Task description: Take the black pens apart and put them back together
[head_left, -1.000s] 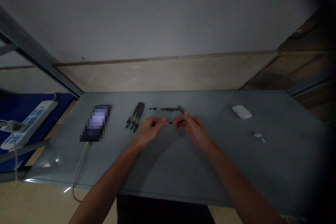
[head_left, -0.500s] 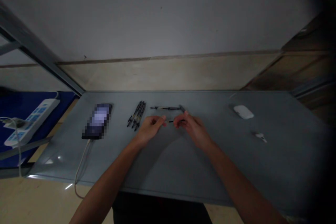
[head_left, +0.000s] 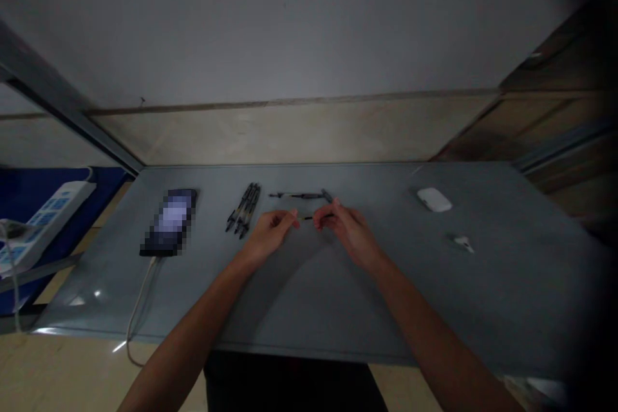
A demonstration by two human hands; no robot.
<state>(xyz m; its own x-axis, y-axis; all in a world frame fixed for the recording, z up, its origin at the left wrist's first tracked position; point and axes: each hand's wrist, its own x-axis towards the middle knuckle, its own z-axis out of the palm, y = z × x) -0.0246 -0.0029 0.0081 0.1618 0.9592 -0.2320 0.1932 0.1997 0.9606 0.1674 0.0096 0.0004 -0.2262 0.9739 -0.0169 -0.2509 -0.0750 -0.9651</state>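
Phone (head_left: 168, 222) left of pens (head_left: 244, 210) (mouse (head_left: 434, 199) far right).

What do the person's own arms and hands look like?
Both forearms are bare, with no sleeves in view, and the left hand and right hand wear no gloves, rings or watch that show. Dark clothing appears below the table edge.

From here the tabletop (head_left: 299, 309) looks smooth and glossy grey, with a smooth white plastic mouse (head_left: 434, 199) at two o'clock. The pens (head_left: 244, 209) at eleven o'clock are shiny black plastic, the thin rod (head_left: 321, 216) at twelve looks matt black, and the metal frame (head_left: 53, 71) at ten o'clock looks dull.
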